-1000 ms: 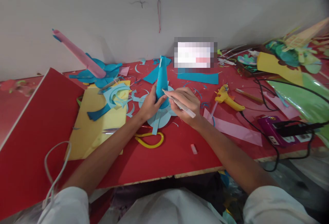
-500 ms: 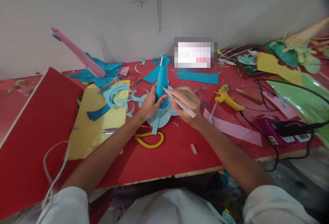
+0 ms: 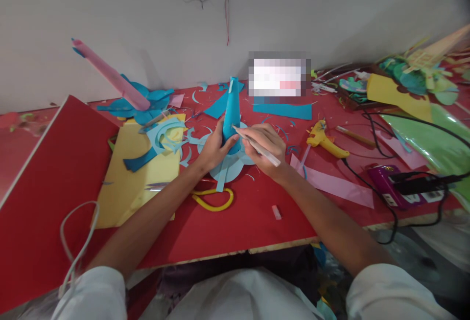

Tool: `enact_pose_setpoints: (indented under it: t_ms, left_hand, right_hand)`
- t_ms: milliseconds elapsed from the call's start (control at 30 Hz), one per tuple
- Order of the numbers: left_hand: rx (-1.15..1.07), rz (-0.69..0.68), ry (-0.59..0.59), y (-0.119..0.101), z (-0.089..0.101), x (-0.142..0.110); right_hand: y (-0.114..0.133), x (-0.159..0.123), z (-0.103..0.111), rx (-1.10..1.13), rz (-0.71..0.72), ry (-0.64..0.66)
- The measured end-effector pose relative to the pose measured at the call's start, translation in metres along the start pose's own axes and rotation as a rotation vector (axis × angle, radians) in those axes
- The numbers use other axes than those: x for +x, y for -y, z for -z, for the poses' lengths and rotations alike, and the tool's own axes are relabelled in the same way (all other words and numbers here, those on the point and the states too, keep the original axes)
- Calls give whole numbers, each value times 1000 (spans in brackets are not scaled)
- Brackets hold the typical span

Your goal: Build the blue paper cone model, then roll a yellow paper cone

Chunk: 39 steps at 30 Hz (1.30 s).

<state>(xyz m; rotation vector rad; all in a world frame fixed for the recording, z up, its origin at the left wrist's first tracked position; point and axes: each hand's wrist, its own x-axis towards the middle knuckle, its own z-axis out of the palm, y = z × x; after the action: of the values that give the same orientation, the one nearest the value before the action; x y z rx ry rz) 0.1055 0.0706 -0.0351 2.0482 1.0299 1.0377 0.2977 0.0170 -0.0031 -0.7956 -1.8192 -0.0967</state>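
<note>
One blue paper cone [image 3: 231, 112] stands upright above pale-blue cutouts [image 3: 228, 169] on the red desk [image 3: 242, 227]. Left hand [image 3: 216, 149]: clamped on cone base. Right hand [image 3: 265, 149]: fingers closed on white pen [image 3: 260, 148], tip at cone.

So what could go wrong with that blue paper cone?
The left hand grips the blue paper cone low down, so pressing hard with the white pen in the right hand might dent it. The side is curved, so the tip might slip and leave a stray mark. The scissors lie beneath the left forearm, and their blades might scratch it.
</note>
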Motion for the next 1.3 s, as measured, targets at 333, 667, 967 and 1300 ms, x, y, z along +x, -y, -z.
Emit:
enact_pose_setpoints:
  t_ms: [333,667,967,1300]
  left_hand:
    - [5,8,7,-2,1,0]
    - [-1,-9,-8,-3,0,0]
    - [20,20,9,-2,1,-1]
    - [18,6,5,-3,1,-1]
  right_hand:
    - [1,2,0,4,32,-39]
    - [-1,-2,-1,-22,-17,6]
    - [0,-2,-1,-10,1,-43]
    - [4,2,1,10,32,-40]
